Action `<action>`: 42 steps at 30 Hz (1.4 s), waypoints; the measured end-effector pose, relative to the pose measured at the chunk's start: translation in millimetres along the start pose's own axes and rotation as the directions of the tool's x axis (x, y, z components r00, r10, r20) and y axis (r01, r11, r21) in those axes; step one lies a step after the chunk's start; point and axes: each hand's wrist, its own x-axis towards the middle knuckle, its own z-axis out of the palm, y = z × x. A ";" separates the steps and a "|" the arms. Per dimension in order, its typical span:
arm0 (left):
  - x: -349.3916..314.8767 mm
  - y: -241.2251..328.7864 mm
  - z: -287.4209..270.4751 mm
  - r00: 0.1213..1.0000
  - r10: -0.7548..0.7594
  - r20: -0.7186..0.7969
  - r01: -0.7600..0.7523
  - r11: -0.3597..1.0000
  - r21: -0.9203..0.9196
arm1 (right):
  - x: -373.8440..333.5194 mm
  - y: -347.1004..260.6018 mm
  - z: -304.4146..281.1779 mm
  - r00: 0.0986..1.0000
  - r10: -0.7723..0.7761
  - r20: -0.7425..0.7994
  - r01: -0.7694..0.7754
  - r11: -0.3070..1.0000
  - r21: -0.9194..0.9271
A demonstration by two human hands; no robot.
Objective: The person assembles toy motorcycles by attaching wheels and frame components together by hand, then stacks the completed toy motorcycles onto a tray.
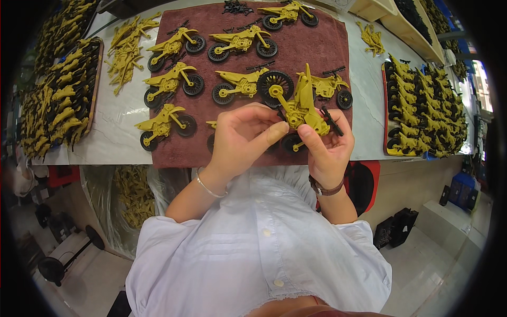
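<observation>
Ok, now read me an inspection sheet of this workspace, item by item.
Surface: maroon towel on a white marbled table.
Workpieces: held yellow toy dirt bike; more toy dirt bikes on the towel.
Clutter: loose yellow parts left of the towel, more at right; small black parts at its far edge.
Grip: left hand and right hand both hold one bike.
Cables: nothing seen for certain.
Surroundings: left tray and right tray packed with bikes; plastic bag below.

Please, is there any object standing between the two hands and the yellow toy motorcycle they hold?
Nothing visible does: the left hand and right hand both touch the yellow toy motorcycle directly. Other toy motorcycles lie on the reddish-brown towel around them, not in between.
</observation>
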 end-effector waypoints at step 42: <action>2.6 26.6 -19.8 0.981 0.057 0.185 -0.112 0.945 0.306 | 8.4 -3.1 -15.0 0.992 -0.054 0.112 0.063 0.995 -0.077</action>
